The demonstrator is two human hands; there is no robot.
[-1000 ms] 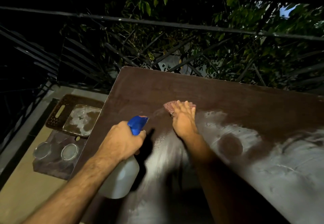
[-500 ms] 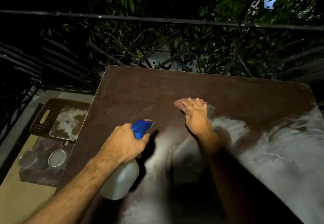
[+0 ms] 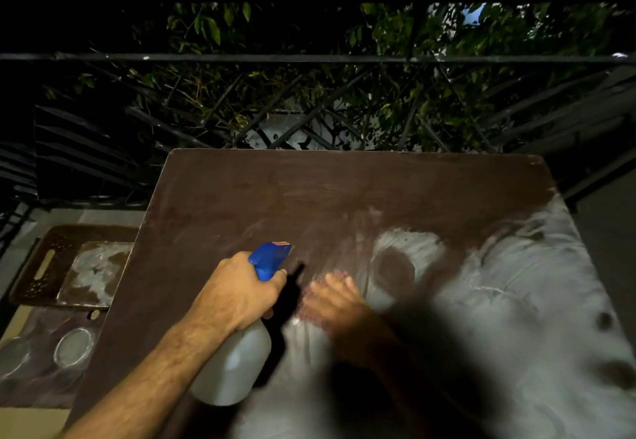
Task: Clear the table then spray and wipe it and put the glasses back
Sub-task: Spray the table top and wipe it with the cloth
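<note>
My left hand (image 3: 241, 292) grips a white spray bottle (image 3: 234, 366) with a blue trigger head, held over the near left part of the brown table (image 3: 275, 197). My right hand (image 3: 332, 301) lies flat on the tabletop just right of the bottle and is blurred with motion. The pink cloth under it is almost fully hidden. The table's far half looks dark and wiped; the near and right parts carry pale dusty smears (image 3: 516, 301) with round dark marks. Two glasses (image 3: 74, 347) stand on the floor to the left.
On the floor left of the table lie a brown perforated tray (image 3: 51, 249), a dusty square board (image 3: 96, 273) and a dark mat (image 3: 34, 390) under the glasses. A black metal railing (image 3: 309, 58) with foliage behind runs past the table's far edge.
My right hand has slid back toward me across the table, from the middle to beside the bottle. The view has shifted so the table sits squarer.
</note>
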